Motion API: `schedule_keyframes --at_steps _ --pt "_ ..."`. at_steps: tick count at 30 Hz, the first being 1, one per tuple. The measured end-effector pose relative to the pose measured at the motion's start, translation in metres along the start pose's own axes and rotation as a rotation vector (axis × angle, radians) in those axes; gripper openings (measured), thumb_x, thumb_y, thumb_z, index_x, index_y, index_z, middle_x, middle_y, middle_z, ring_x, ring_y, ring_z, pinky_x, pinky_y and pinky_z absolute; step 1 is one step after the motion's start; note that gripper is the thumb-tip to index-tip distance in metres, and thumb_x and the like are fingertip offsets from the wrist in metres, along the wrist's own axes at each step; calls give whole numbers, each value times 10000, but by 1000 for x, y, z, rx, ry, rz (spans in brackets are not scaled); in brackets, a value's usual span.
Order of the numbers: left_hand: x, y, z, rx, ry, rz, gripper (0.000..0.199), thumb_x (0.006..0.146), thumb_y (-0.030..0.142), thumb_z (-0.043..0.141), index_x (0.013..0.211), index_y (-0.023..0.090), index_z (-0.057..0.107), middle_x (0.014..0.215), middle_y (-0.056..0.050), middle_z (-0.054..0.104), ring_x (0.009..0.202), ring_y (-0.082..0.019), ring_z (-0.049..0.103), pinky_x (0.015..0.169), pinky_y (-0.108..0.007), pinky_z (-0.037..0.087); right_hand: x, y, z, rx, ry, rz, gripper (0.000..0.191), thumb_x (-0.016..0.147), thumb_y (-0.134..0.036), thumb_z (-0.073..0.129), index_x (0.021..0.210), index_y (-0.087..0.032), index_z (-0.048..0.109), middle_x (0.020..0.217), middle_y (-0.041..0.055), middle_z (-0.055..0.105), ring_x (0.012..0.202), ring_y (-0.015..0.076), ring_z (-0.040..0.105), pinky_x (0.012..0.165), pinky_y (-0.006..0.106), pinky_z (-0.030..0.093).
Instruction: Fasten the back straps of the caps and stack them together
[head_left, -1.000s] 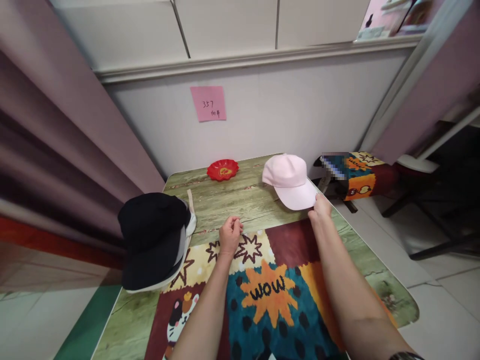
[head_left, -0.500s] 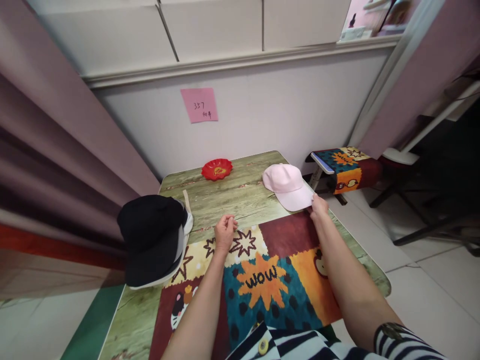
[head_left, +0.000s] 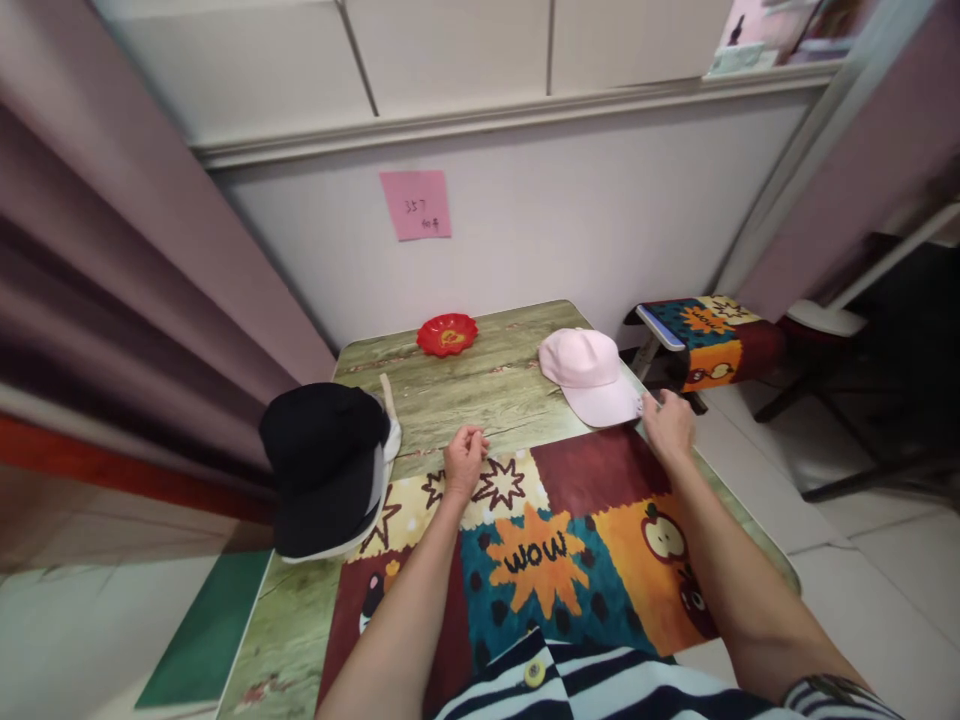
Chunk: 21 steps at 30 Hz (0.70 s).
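Observation:
A pale pink cap (head_left: 589,370) lies on the right side of the wood-patterned table, its brim toward me. My right hand (head_left: 670,422) is at the outer end of that brim, over the table's right edge. Its fingertips are just beside the brim, slightly parted and holding nothing visible. My left hand (head_left: 463,462) hovers over the front of the table above the patterned mat (head_left: 562,470), fingers curled in loosely and nothing seen in them. On the left, a black cap (head_left: 322,470) rests on top of white headwear (head_left: 391,440), mostly covered by it.
A red scalloped dish (head_left: 448,335) sits at the back of the table (head_left: 480,380), near the wall. To the right stands a bench (head_left: 709,335) with a similar patterned cover. A pink note (head_left: 416,205) is stuck to the wall, and a curtain hangs on the left.
My right hand has let go of the pink cap's brim and shifted right. The cap stays where it lay. My left hand has hardly moved; the whole view has shifted a little.

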<state>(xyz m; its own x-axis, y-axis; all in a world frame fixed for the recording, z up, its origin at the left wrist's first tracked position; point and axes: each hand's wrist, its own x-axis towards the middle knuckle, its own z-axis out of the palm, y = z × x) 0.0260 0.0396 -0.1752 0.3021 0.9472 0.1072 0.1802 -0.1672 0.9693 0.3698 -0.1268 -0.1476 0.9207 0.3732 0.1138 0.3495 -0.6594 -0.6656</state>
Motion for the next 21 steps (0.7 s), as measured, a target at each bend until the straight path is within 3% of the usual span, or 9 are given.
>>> schedule_keyframes --at_steps 2,4,7,9,12,15,18,21 --pt "-3 1 1 9 3 -7 232 887 400 536 900 190 635 701 -15 674 564 -135 612 597 -251 497 -14 -14 3 61 93 -96 596 899 -426 497 1359 -63 605 1324 280 605 1156 359 612 1010 506 445" --pt "-6 2 3 27 11 -12 212 885 377 529 870 194 635 683 -11 675 556 -133 611 587 -243 486 -32 -35 14 202 128 -227 545 899 -442 508 1305 -104 641 1270 229 653 1026 313 660 977 481 474" --pt "-8 2 5 56 28 -17 191 885 352 530 849 200 640 661 -5 677 551 -132 611 592 -237 481 -67 -79 43 507 -88 -293 485 909 -527 523 1180 -166 699 1063 139 737 849 254 691 839 425 538" --pt "-10 2 6 69 36 -18 202 896 360 528 839 201 638 656 -4 678 547 -131 613 600 -238 485 -93 -109 68 747 -301 -248 495 892 -584 544 1090 -165 716 1002 118 745 726 210 687 696 361 553" --pt "-12 3 6 83 37 -13 228 915 385 523 839 202 637 669 -10 686 549 -132 620 615 -243 494 -125 -141 105 1027 -416 -89 500 843 -626 592 958 -153 706 924 94 740 614 146 644 581 285 521" --pt "-12 4 4 105 33 2 233 925 384 520 843 205 644 680 -19 695 563 -143 632 623 -253 498 -140 -149 133 1120 -403 64 491 812 -643 599 908 -166 658 796 44 698 585 123 618 564 262 522" --pt "-14 4 5 137 34 23 237 929 382 527 824 214 656 674 -24 698 593 -160 648 644 -269 509 -138 -142 147 1102 -389 93 472 802 -638 598 881 -173 631 765 25 671 564 110 590 548 251 510" --pt "-20 5 9 188 55 54 214 925 381 550 867 227 687 719 -43 720 665 -189 677 715 -306 536 -129 -135 153 1053 -407 85 456 791 -612 627 879 -166 657 709 4 643 491 95 500 466 234 416"
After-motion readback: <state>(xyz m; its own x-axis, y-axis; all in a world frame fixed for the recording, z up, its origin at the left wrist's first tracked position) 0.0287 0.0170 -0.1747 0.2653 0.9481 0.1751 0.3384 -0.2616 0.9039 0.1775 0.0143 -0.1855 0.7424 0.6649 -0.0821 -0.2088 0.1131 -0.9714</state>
